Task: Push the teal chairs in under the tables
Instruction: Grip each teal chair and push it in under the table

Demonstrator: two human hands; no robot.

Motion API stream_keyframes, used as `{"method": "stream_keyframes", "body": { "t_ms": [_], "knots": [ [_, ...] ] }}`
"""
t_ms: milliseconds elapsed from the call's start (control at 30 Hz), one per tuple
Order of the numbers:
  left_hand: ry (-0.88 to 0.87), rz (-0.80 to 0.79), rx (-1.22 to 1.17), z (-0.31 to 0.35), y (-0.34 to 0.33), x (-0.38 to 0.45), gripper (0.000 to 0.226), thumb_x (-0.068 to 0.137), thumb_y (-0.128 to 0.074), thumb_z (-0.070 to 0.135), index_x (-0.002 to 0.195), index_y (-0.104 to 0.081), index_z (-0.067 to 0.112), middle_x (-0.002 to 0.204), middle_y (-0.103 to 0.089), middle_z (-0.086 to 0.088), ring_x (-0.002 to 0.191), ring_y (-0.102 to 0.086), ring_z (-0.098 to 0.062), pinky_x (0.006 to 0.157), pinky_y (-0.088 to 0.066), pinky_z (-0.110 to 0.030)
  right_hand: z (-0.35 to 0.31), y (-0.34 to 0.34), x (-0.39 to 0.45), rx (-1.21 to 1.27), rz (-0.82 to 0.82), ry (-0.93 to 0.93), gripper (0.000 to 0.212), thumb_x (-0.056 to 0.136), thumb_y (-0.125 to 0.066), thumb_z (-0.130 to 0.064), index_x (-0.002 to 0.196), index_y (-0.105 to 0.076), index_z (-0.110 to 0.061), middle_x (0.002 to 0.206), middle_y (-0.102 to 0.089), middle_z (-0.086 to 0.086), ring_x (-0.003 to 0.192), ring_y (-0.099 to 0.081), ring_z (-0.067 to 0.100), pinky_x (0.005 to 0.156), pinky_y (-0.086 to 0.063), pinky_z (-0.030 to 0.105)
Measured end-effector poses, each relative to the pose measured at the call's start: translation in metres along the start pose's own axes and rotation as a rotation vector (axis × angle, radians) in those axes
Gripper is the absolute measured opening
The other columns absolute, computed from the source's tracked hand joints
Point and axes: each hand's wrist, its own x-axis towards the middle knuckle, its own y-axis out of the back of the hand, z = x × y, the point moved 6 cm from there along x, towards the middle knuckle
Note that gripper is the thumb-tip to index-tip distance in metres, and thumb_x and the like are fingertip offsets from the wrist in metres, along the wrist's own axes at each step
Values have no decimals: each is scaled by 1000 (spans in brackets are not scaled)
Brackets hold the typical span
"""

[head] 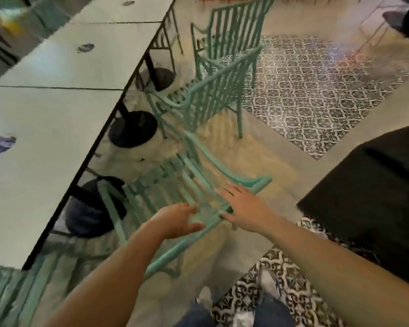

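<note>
Both hands on the top rail of the nearest teal chair, its seat only partly under the table.

Head view: left hand (180, 220) and right hand (243, 206) lie spread and flat on the back rail of the nearest teal slatted metal chair (198, 192), fingers loose rather than curled round it; blur hides whether any finger hooks the rail. That chair stands close to the long pale table with dark edge (57, 109), not yet pushed home, I judge. Beyond it a second teal slatted chair (206, 100) sits angled and clear of the table edge, and a third teal chair (234, 31) stands further out on the patterned floor tiles (316, 95). All three seem left to do.
</note>
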Motion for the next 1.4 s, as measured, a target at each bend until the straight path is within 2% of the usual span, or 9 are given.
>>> {"method": "stream_keyframes", "body": {
  "t_ms": [233,367,467,533,700,967,1067,1167,1400],
  "knots": [
    [391,-47,-264,4,-61,-58,53,85,-51,67,117,-54,25,121,-61,-5,108,-58,-25,88,-47,-35,26,-21,14,-64,-182,289,65,97,-38,-53,152,-21,-23,158,-21,1,147,-12,18,117,-13,37],
    [607,55,-345,-4,-87,-90,58,84,-44,73,120,-48,27,120,-61,-2,106,-60,-25,87,-47,-36,35,-31,15,-129,-165,362,56,97,-36,-51,141,-43,-18,139,-49,3,135,-37,23,113,-25,39],
    [697,63,-289,-20,-102,-107,64,84,-37,76,126,-48,28,126,-58,1,111,-58,-24,91,-45,-39,39,-32,21,-156,-48,364,57,88,-30,-56,115,-65,-21,102,-68,-1,99,-62,22,92,-46,40],
    [745,75,-297,-32,-108,-114,60,85,-37,75,121,-48,29,122,-60,1,111,-58,-23,91,-45,-39,40,-32,24,-215,37,374,48,85,-34,-55,97,-70,-24,84,-68,-7,78,-65,18,72,-51,33],
    [737,147,-201,-30,-105,-113,47,87,-36,73,97,-46,28,106,-65,1,99,-63,-22,81,-48,-38,42,-33,28,-301,92,412,39,85,-37,-52,90,-66,-26,79,-66,-7,70,-63,19,57,-46,33],
    [792,197,-227,3,-105,-113,50,89,-36,71,103,-55,27,104,-67,2,97,-64,-20,77,-47,-35,61,-28,43,-351,39,412,49,86,-28,-58,88,-65,-26,81,-67,-6,73,-63,21,62,-47,37],
    [819,219,-221,17,-100,-105,53,90,-34,70,103,-57,25,103,-68,0,97,-64,-22,77,-47,-37,66,-15,52,-360,10,450,82,86,2,-71,99,-66,-26,90,-68,-4,84,-62,22,74,-46,37],
    [850,223,-256,32,-93,-94,52,91,-34,69,106,-57,24,103,-67,0,96,-64,-22,77,-47,-36,78,-5,64,-329,-6,486,108,70,28,-74,113,-60,-28,108,-65,-6,101,-58,21,87,-39,36],
    [956,261,-320,51,-71,-63,51,90,-37,70,103,-57,26,100,-66,3,93,-64,-20,73,-46,-35,105,23,104,-293,-27,592,110,68,30,-75,109,-59,-27,107,-63,-7,101,-58,21,88,-39,36]
  ]
}}
